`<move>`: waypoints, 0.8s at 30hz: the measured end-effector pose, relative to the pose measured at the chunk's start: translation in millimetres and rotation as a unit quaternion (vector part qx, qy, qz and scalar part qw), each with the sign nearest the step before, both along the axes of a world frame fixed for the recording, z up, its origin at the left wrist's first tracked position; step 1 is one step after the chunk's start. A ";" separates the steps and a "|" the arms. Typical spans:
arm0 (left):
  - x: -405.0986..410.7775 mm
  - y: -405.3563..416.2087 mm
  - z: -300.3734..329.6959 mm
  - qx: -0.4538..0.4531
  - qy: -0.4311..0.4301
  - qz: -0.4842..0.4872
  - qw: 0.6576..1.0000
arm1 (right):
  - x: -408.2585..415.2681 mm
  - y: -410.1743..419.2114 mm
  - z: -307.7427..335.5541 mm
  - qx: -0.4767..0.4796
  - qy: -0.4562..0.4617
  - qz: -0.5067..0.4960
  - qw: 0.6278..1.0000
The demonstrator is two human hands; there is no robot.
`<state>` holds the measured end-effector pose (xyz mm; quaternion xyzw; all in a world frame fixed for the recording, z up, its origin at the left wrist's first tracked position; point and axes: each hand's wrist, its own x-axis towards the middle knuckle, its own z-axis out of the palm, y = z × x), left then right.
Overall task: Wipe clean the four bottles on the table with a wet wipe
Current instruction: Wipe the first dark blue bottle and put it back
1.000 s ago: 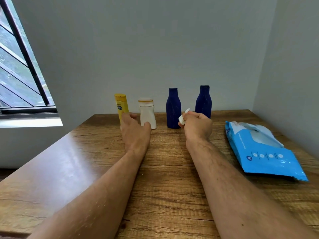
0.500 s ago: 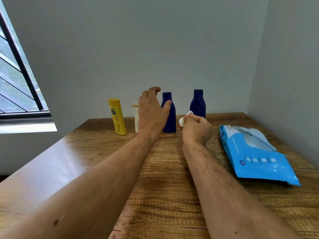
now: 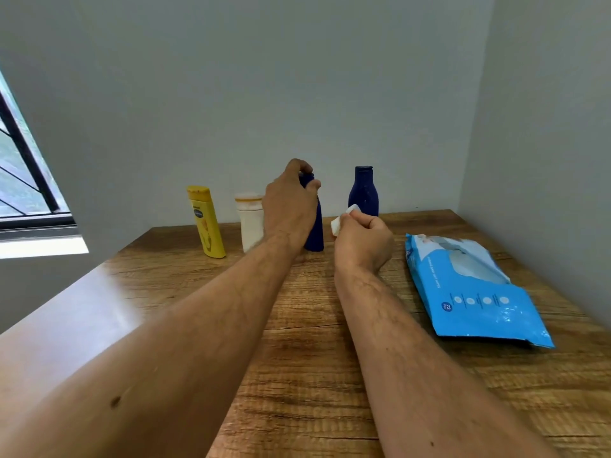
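Several bottles stand in a row at the far edge of the wooden table [image 3: 330, 358]: a yellow bottle [image 3: 205, 223], a white bottle [image 3: 250, 223], a dark blue bottle [image 3: 315, 231] and a second dark blue bottle [image 3: 363, 191]. My left hand [image 3: 291, 206] is closed around the neck and top of the nearer dark blue bottle, which stands upright on the table and is partly hidden by the hand. My right hand [image 3: 362, 241] is just right of it, fingers closed on a small folded white wet wipe [image 3: 336, 224].
A blue wet wipe pack [image 3: 476, 292] lies flat on the right side of the table. Walls close off the back and right. A barred window [image 3: 23, 180] is at the left. The table's left edge runs diagonally.
My left hand rose from the table near the yellow and white bottles, moved right, and closed on the top of the nearer dark blue bottle. My right hand stayed put with the wipe.
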<state>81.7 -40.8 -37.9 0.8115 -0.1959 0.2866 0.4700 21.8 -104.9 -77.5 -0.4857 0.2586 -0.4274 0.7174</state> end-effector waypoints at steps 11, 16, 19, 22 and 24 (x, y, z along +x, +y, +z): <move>-39.7 76.3 0.6 -0.182 0.210 -0.143 0.950 | -17.2 3.1 14.4 -0.050 -0.073 0.134 0.987; -46.0 110.6 0.7 -0.317 0.313 -0.193 0.874 | -15.0 14.2 20.9 -0.036 -0.086 0.269 0.959; -41.7 121.9 -10.3 -0.341 0.356 -0.212 0.844 | -14.7 25.1 19.9 -0.038 -0.093 0.331 0.938; -36.2 123.1 -20.6 -0.346 0.377 -0.224 0.829 | -13.3 31.3 17.5 -0.057 -0.094 0.375 0.920; -30.3 122.7 -23.8 -0.349 0.384 -0.227 0.824 | -11.7 34.0 15.9 -0.078 -0.082 0.393 0.913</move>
